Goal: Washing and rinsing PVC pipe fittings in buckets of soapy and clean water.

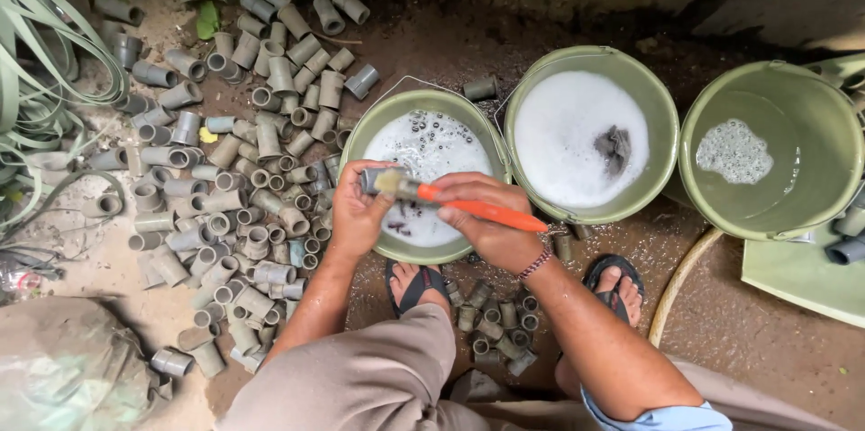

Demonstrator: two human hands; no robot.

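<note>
My left hand grips a short grey pipe fitting over a green bucket of soapy water. My right hand holds an orange-handled brush, its bristles pressed against the fitting's end. Both hands hover above the near rim of that bucket. My feet in black sandals rest on the wet ground just below.
A large pile of grey pipe fittings covers the ground to the left. A second bucket holds foam and a dark rag; a third bucket stands right. Several fittings lie between my feet. Green straps coil far left.
</note>
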